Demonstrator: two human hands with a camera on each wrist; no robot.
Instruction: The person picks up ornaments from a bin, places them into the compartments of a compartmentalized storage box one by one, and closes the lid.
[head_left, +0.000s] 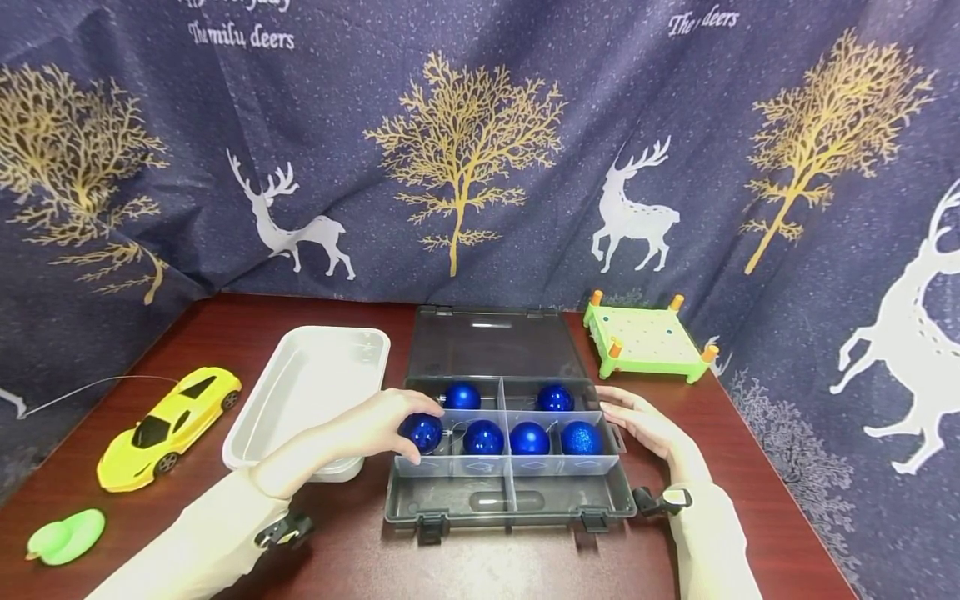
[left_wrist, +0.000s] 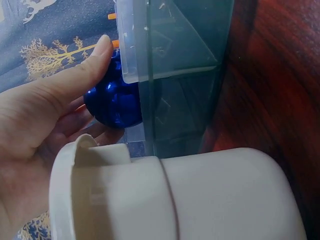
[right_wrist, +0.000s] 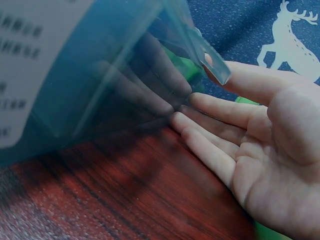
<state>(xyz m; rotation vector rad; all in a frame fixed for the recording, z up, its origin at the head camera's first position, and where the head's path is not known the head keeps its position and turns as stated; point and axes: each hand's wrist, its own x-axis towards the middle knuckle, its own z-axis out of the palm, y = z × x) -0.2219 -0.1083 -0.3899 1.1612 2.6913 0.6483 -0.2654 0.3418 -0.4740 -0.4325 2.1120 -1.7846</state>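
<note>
A dark translucent compartment case [head_left: 512,500] lies on the table with its lid [head_left: 491,343] folded back. My left hand [head_left: 378,425] pinches a shiny blue bauble [head_left: 426,434] between thumb and fingers, at the left end of the middle row. The left wrist view shows that bauble [left_wrist: 117,102] partly behind the case wall. Other blue baubles, such as a glittery one [head_left: 582,438] and a matte one [head_left: 529,438], sit in the middle and back rows. Against the case's right side, my right hand [head_left: 637,417] rests with fingers fairly straight; its thumb touches the rim in the right wrist view.
Left of the case stands a white plastic tub [head_left: 251,412], partly behind my left forearm. Farther left are a yellow toy car [head_left: 168,429] and a green toy duck [head_left: 69,537]. A green pegged toy bench [head_left: 648,337] stands at the back right, before a patterned cloth [head_left: 510,208].
</note>
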